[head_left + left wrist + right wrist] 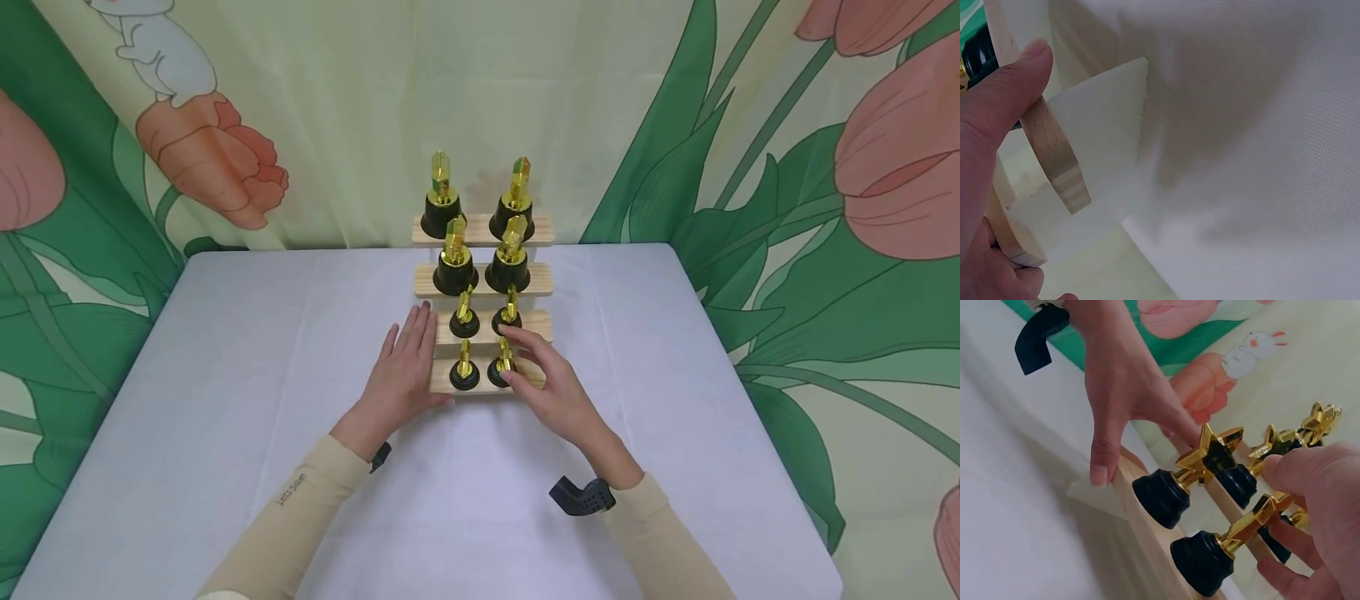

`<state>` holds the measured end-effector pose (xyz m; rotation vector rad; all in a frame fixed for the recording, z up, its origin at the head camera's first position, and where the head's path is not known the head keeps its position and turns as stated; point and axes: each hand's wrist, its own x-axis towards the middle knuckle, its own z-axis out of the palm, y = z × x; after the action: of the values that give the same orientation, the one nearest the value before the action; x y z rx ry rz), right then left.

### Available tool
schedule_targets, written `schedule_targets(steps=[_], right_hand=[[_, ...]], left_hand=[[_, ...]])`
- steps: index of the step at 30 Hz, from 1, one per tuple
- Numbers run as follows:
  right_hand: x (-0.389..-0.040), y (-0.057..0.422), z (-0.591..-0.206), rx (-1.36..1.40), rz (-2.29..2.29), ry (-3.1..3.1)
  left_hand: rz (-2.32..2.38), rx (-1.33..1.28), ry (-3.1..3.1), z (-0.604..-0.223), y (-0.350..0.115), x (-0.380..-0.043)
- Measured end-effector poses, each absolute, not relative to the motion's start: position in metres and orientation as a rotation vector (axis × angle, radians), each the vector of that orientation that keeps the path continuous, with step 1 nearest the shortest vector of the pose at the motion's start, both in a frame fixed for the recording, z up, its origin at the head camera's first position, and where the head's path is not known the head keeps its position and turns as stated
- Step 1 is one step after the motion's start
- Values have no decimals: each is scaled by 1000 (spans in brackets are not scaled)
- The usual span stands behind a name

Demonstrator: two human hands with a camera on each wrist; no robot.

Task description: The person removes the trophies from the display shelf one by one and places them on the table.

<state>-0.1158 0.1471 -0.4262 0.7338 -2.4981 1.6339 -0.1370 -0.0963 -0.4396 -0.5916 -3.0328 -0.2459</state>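
A tiered wooden stand [483,392] bears small black-based gold trophies, two to a tier. At its left side, my left hand [401,367] holds on, thumb [1034,53] over the lowest board's end [1060,153] and fingers at the board behind. My right hand [547,379] reaches around the front right trophy [504,367], which stands on the lowest tier. Its thumb and fingers are spread either side of the gold star [1266,509], with a gap showing between them. Beside it is the front left trophy [1161,498]; the second-tier right trophy [507,317] is close behind my fingertips.
Larger trophies [455,267] with wide black bases occupy the two upper tiers. White cloth covers the table [225,375]. A curtain [360,108] printed with tulips and a rabbit hangs behind the stand. Black wrist mounts [581,497] are on my forearms.
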Motion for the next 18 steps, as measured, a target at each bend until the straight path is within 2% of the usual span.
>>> schedule_targets(steps=[18], right_hand=[[-119,148,-433,716,1755,-2503]], left_hand=[[-299,-607,-3025,-440,-98,-137]])
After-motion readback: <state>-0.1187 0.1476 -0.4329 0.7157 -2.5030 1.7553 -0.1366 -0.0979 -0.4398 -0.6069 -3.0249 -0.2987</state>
